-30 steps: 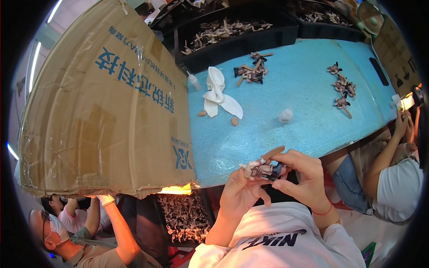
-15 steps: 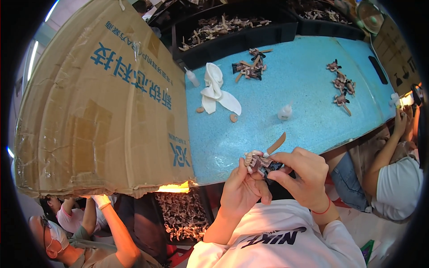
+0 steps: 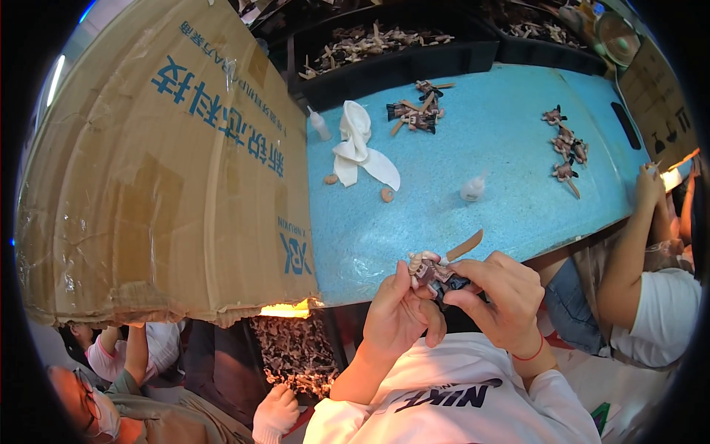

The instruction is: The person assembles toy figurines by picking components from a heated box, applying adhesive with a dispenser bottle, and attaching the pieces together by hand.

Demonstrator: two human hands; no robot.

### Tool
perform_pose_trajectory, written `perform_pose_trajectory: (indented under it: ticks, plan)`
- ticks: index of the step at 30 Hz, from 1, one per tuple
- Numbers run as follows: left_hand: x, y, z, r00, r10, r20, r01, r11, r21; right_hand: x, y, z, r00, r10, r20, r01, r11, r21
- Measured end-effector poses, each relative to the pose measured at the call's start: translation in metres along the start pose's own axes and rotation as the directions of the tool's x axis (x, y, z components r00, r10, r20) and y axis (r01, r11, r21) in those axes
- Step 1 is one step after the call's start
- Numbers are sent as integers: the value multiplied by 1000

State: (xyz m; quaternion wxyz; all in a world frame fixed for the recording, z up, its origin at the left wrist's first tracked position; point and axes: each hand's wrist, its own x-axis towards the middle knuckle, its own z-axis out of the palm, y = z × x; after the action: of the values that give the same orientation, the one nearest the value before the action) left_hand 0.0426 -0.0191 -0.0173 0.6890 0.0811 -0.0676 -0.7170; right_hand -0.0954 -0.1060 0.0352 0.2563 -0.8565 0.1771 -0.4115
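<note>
A small toy figurine (image 3: 427,274) with a brown-and-cream body, dark legs and a long tan blade (image 3: 466,245) is held in front of my chest, over the near edge of the blue table. My left hand (image 3: 396,314) pinches its left side between thumb and fingers. From the other side, my right hand (image 3: 503,296) grips the dark leg end with thumb and forefinger. Fingers cover part of the figurine. Beyond my hands stands a small translucent squeeze bottle (image 3: 472,189) on the blue table (image 3: 436,166).
A big cardboard sheet (image 3: 163,177) walls off the left. Several figurines (image 3: 418,115) lie at the back, others (image 3: 566,148) at the right. A white cloth (image 3: 356,144) and another bottle (image 3: 319,126) sit near the cardboard. Black bins (image 3: 392,63) of parts line the far edge; co-workers sit both sides.
The figurine in my hands has shifted slightly, its blade now leaning further right. At lower left, a co-worker's gloved hand has come down beside the bin of parts.
</note>
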Motion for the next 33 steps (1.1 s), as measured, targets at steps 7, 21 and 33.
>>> perform_pose_trajectory:
  ticks: [7,21,33]
  plan:
    - [1,3,7,995,75,65,-83,988,133,0,2,3,1000,5,6,-5,1000,10]
    - [-3,6,19,959,260,109,-256,641,724,0,12,15,999,34,13,-35,996,80]
    - [28,9,17,830,513,220,-219,-64,974,-16,17,2,996,87,36,-91,988,122]
